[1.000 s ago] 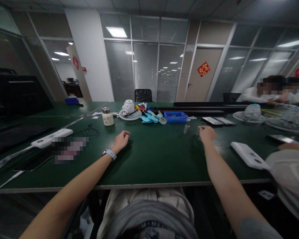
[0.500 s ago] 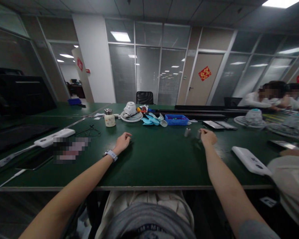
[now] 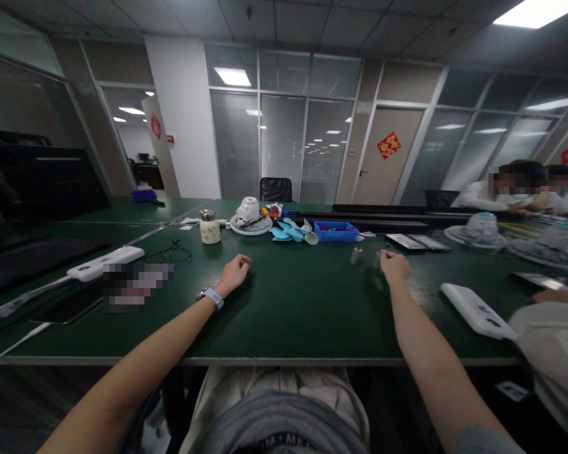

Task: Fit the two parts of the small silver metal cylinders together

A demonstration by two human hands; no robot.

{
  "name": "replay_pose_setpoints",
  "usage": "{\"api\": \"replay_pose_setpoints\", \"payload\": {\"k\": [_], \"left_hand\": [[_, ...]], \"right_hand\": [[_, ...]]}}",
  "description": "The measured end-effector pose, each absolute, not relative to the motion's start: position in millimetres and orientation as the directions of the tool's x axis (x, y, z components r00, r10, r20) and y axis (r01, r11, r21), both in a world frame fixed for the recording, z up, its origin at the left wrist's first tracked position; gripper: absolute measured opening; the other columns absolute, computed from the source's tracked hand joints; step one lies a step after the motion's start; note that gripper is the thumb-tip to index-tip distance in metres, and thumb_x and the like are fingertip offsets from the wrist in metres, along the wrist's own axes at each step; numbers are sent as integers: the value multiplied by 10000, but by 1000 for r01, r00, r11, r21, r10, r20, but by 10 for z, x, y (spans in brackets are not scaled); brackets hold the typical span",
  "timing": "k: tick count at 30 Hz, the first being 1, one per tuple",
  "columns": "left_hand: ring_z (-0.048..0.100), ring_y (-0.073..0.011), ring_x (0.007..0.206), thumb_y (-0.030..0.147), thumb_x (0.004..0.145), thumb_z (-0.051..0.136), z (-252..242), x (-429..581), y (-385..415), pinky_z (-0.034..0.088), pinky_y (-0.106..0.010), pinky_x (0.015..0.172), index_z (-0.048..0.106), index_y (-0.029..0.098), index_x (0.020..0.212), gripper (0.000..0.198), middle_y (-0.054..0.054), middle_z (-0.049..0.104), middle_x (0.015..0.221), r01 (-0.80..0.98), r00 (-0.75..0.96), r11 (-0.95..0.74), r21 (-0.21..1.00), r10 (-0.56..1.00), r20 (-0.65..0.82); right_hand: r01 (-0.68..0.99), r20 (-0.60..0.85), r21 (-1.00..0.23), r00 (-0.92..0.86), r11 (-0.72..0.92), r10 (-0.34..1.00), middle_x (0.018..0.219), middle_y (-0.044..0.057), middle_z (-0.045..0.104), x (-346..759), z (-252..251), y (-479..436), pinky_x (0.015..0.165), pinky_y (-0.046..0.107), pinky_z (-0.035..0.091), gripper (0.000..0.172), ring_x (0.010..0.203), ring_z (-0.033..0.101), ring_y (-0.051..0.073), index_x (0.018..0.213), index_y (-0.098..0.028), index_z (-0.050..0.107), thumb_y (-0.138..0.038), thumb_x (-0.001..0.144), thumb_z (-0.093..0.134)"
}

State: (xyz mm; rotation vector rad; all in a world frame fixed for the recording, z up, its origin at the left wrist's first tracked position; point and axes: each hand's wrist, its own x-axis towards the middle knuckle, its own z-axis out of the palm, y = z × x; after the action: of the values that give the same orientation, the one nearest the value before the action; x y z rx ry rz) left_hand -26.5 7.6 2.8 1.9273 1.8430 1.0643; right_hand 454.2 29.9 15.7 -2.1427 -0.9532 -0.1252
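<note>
My right hand (image 3: 396, 266) is over the green table on the right side, its fingertips pinched around a small grey cylinder (image 3: 377, 259), partly covered by the fingers. A similar small grey cylinder (image 3: 356, 256) stands upright on the table just left of that hand. My left hand (image 3: 235, 275), with a watch (image 3: 213, 296) on the wrist, rests on the table left of centre. Its fingers are loosely bent and stretched to the right, with nothing visible in them.
Along the back stand a cream bottle (image 3: 210, 230), a white fan part (image 3: 250, 222), light blue fan blades (image 3: 291, 231) and a blue tray (image 3: 336, 232). White power strips (image 3: 106, 263) lie left, a white device (image 3: 476, 310) right. Co-workers (image 3: 506, 189) sit at the far right.
The view has tilted up slightly, so everything sits a little lower in the picture. Both hands keep nearly the same places, the right one still at the cylinder.
</note>
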Motion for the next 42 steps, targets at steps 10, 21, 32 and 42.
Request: {"api": "replay_pose_setpoints", "payload": {"k": [10, 21, 32, 42], "left_hand": [[667, -192, 816, 193, 834, 471, 10, -270, 84, 476, -272, 731, 632, 173, 1058, 276, -62, 728, 937, 752, -67, -171, 636, 941, 332], [659, -188, 821, 216, 842, 505, 1, -261, 88, 486, -281, 745, 619, 178, 1048, 239, -56, 715, 926, 710, -49, -220, 669, 932, 359], [614, -214, 1039, 379, 891, 551, 127, 170, -270, 496, -351, 893, 620, 194, 1137, 316, -78, 672, 1126, 599, 265, -657, 458, 702, 661], [648, -189, 929, 219, 897, 553, 114, 213, -290, 514, -316, 835, 712, 212, 995, 187, -61, 714, 997, 573, 348, -743, 346, 603, 718]], "right_hand": [[958, 751, -281, 252, -50, 610, 1300, 155, 522, 3990, 98, 418, 970, 398, 369, 519, 1179, 483, 275, 1359, -176, 486, -384, 883, 484], [877, 422, -449, 376, -171, 825, 1073, 148, 673, 3881, 2, 478, 857, 398, 477, 502, 985, 652, 293, 1328, -211, 465, -408, 874, 547], [554, 488, -648, -225, 522, 844, 1004, 20, 706, 2156, -106, 25, 796, 345, 533, 651, 822, 692, 189, 1335, -297, 441, -354, 751, 722], [687, 521, -400, -374, 607, 767, 1073, 44, 689, 2023, -9, -243, 846, 354, 499, 636, 925, 674, 233, 1374, -259, 400, -359, 809, 673]]}}
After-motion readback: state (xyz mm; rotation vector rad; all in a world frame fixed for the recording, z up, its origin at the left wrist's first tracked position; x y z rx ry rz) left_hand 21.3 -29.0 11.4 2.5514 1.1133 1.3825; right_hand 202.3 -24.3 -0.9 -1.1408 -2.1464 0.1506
